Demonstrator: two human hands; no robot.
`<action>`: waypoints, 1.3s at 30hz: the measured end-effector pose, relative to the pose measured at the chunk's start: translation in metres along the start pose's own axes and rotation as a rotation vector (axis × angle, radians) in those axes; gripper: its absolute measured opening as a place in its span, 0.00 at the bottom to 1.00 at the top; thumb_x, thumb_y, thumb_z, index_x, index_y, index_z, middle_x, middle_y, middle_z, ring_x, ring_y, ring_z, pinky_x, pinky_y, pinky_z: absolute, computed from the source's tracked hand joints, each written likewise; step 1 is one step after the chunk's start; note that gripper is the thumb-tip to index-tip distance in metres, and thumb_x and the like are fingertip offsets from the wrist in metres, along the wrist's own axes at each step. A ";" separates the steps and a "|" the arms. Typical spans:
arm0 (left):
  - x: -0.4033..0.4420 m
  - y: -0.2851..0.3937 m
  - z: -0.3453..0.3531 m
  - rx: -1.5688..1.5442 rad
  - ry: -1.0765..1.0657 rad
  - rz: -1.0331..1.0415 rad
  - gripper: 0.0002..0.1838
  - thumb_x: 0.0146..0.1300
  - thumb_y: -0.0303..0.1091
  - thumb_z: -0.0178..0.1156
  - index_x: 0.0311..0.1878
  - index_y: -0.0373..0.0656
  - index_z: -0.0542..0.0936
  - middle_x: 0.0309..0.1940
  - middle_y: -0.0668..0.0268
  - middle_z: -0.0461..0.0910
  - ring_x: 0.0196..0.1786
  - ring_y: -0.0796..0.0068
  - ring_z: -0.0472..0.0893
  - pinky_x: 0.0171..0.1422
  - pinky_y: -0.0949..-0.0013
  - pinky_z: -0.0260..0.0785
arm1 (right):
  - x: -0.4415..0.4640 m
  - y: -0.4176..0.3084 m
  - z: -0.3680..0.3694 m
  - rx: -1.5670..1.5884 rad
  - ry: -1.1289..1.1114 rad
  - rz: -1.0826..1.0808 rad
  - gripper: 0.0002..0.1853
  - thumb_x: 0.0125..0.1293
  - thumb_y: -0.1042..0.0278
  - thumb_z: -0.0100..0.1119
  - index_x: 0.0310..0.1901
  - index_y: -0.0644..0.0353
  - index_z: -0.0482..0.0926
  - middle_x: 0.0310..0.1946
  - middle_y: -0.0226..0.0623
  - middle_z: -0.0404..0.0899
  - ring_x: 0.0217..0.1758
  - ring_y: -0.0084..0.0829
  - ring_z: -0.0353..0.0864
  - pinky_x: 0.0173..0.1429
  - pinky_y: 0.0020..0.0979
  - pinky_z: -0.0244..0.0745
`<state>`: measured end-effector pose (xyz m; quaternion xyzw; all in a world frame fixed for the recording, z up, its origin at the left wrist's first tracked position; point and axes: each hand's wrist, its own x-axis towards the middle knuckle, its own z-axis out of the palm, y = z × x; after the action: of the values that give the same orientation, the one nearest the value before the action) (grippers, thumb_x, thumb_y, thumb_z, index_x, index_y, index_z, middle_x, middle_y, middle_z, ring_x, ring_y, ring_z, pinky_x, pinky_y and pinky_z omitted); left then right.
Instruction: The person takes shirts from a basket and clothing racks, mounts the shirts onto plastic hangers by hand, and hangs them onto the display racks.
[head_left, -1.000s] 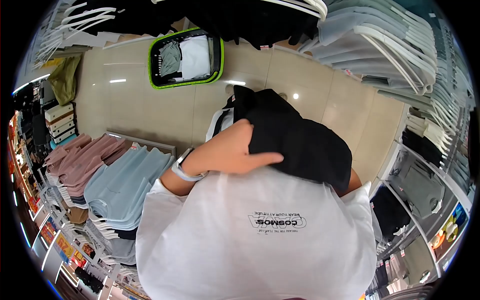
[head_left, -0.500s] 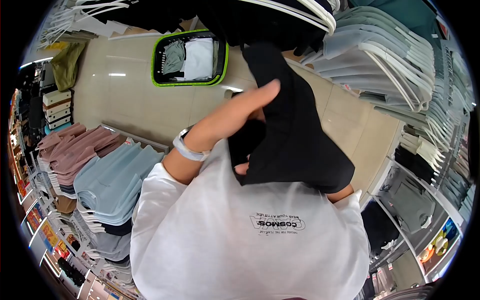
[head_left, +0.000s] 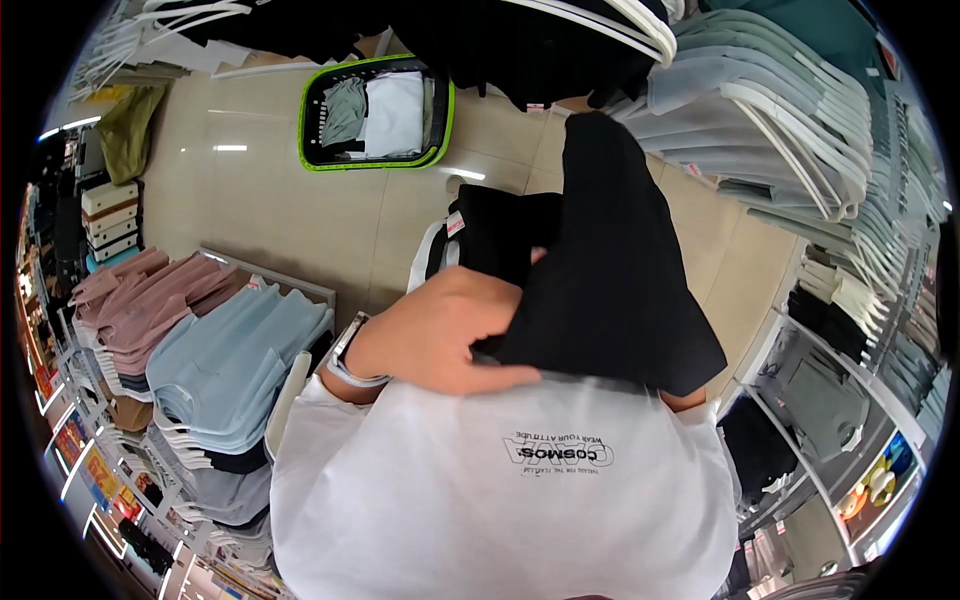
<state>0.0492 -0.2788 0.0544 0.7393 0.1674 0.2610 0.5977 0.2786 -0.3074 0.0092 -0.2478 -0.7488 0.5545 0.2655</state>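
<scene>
Fabric point(head_left: 620, 290), black, touches the left fingers point(head_left: 497, 312) from their right.

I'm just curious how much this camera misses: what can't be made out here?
In the head view:
Grip of the right hand: covered by the black garment.
Print on the small tag: too tiny to read.
Most of the floor inside the basket: hidden under folded clothes.
Part of the hanging black clothes: cut off by the upper edge.

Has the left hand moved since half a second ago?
Yes: judged against the green-rimmed basket, the left hand has drawn back, farther from the basket and nearer the white shirt.
</scene>
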 end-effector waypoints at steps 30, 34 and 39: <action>0.042 -0.031 0.004 0.328 0.289 0.050 0.17 0.40 0.29 0.69 0.36 0.39 0.77 0.29 0.62 0.78 0.32 0.61 0.77 0.35 0.67 0.69 | -0.016 -0.048 -0.029 -0.063 0.222 -0.069 0.21 0.67 0.65 0.48 0.61 0.59 0.69 0.60 0.38 0.71 0.66 0.34 0.65 0.70 0.37 0.53; 0.053 -0.039 -0.004 0.343 0.219 0.140 0.13 0.40 0.23 0.65 0.34 0.36 0.80 0.32 0.60 0.79 0.34 0.63 0.78 0.39 0.68 0.70 | -0.022 -0.055 -0.040 -0.085 0.267 -0.086 0.21 0.67 0.65 0.48 0.61 0.59 0.69 0.60 0.38 0.71 0.66 0.34 0.66 0.70 0.37 0.53; 0.053 -0.025 -0.018 0.349 0.133 0.107 0.09 0.40 0.22 0.60 0.29 0.36 0.81 0.32 0.58 0.79 0.34 0.61 0.79 0.41 0.66 0.71 | -0.025 -0.052 -0.034 -0.032 0.239 -0.105 0.21 0.67 0.66 0.48 0.61 0.59 0.69 0.59 0.38 0.71 0.65 0.34 0.66 0.70 0.37 0.54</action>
<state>0.0831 -0.2295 0.0423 0.8206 0.2096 0.3079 0.4334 0.3156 -0.3134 0.0641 -0.2767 -0.7324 0.4943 0.3778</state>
